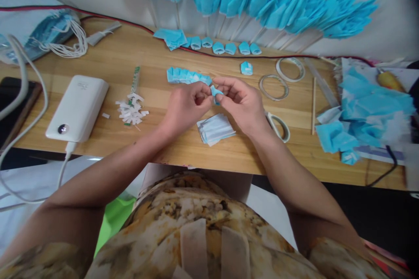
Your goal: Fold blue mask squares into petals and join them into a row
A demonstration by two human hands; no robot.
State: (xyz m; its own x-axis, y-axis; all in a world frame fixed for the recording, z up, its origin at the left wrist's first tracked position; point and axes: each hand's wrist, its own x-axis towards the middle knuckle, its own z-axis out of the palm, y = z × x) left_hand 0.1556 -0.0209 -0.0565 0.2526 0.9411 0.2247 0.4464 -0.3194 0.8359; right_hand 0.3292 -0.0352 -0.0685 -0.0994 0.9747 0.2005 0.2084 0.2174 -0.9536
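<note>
Both hands meet above the middle of the wooden table. My left hand and my right hand pinch the same small folded blue paper piece between their fingertips. Just below the hands lies a small stack of pale cut paper squares. Behind the hands a row of folded blue pieces lies on the table. One single folded piece sits further back.
A white power bank with a cable lies at the left, white paper scraps beside it. Tape rings and a thin stick lie at the right, next to loose blue paper. Blue paper flowers on sticks lean against the wall.
</note>
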